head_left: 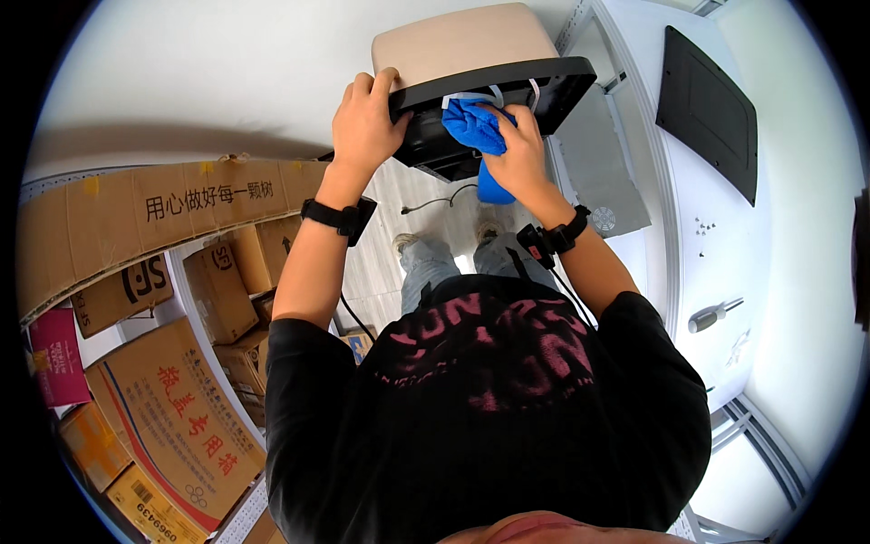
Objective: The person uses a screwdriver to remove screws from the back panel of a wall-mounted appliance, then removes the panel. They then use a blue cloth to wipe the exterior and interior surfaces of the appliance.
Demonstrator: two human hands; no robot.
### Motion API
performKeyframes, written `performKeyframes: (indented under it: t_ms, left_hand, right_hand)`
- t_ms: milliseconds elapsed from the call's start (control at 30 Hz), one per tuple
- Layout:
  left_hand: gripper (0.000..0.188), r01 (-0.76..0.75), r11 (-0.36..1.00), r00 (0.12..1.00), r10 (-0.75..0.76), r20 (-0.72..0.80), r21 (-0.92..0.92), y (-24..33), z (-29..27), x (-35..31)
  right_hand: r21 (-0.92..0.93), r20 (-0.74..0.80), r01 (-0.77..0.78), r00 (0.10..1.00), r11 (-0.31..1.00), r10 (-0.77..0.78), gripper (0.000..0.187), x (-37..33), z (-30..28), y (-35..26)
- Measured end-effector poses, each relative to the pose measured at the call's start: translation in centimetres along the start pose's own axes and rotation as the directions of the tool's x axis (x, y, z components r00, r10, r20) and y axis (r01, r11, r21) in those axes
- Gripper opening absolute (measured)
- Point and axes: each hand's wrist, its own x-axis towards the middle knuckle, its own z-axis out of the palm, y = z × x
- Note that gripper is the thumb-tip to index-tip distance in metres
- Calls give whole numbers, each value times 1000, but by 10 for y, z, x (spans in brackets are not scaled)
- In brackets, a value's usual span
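Note:
A beige, box-like body (pixel 462 43) with a thick black rim (pixel 507 72) is tilted up at the far side, its dark hollow underside facing me. My left hand (pixel 367 122) is closed round the rim's left corner, fingers over the top edge and thumb beneath. In my right hand (pixel 518 159) is a bunched blue cloth (pixel 473 125), held against the hollow side just under the rim. More blue hangs below that hand; whether it belongs to the same cloth I cannot tell. Pale strips show inside the housing beside my right fingers.
On the white table (pixel 716 263) at the right lie a black panel (pixel 707 113), several small screws (pixel 703 227) and a screwdriver (pixel 716 315). Cardboard boxes (pixel 177 417) fill a shelf at the left. A black cord (pixel 439 201) lies on the floor near my feet.

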Motion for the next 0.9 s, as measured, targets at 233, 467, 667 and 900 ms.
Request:
performKeyframes:
  t_ms: [233,467,667,900]
  left_hand:
    - [60,-2,999,1000,3,13,-34,4,-4,1]
    - [59,-43,979,997,54,49,-199,-9,-8,3]
    - [60,-3,973,998,18,65,-230,-8,-6,2]
    - [57,-11,971,999,22,45,-237,-8,-2,0]
  right_hand:
    - [-151,32,82,996,985,-78,54,3,27,-21]
    - [-355,146,129,986,926,-82,51,5,42,-44]
    - [-368,283,200,954,908,-95,56,6,57,-55]
    - [-313,440,254,893,915,-97,31,33,57,-56]
